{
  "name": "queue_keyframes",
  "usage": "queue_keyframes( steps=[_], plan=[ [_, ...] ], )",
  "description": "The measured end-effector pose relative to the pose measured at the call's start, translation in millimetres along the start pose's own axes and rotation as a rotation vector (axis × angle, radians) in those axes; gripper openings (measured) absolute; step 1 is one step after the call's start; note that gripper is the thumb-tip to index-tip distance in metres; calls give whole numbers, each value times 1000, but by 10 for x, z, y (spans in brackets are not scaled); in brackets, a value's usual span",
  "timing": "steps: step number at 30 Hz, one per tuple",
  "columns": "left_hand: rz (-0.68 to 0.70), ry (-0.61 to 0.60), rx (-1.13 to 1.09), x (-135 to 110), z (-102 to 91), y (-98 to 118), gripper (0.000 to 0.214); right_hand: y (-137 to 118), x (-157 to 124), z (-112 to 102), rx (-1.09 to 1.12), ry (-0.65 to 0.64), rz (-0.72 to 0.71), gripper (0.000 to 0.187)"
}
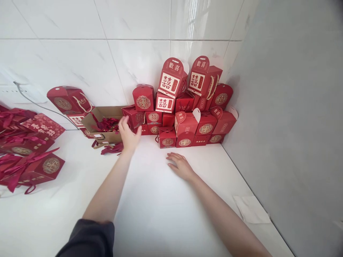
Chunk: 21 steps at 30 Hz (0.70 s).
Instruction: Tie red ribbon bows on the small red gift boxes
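- Red gift boxes stacked in the corner against white tile, on a white counter
- Left hand: fingers spread, open, holding nothing, just beside a tilted red box and a kraft cardboard box of red ribbons
- Right hand: open, flat on counter, empty, near stack
- Ribboned red boxes lie far left
- White napkin lies right

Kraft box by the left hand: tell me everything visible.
The open kraft cardboard box is plain brown, with flaps spread outward, and sits at an angle on the white surface beside red gift boxes. Bunched dark red ribbons lie inside it. The left hand overlaps its right end in view; contact is unclear.
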<state>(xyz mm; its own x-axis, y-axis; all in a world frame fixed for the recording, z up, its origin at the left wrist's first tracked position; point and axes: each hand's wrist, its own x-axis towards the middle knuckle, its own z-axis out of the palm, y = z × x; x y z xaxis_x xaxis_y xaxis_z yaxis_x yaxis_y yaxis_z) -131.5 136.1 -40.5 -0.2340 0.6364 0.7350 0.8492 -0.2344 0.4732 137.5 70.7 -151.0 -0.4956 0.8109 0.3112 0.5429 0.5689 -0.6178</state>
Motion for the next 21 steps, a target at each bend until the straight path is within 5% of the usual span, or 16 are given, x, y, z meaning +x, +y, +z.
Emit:
queue_keyframes(
  steps=[2,4,6,9,17,21],
  plan=[
    [-74,-15,24,384,-69,-117,91,16,11,1,14,16,3,28],
    [-158,-157,-15,644,-89,-202,104,30,22,2,27,28,5,26],
    [-213,-266,-75,764,-84,-234,111,39,29,3,39,37,4,25],
    [-236,-278,-47,783,-109,-186,111,41,33,5,54,44,0,25],
    [-281,-337,478,801,-548,417,103,41,29,1,84,55,4,26],
    [-326,-520,540,809,-716,683,94,55,23,9,102,59,1,26]
  ],
)
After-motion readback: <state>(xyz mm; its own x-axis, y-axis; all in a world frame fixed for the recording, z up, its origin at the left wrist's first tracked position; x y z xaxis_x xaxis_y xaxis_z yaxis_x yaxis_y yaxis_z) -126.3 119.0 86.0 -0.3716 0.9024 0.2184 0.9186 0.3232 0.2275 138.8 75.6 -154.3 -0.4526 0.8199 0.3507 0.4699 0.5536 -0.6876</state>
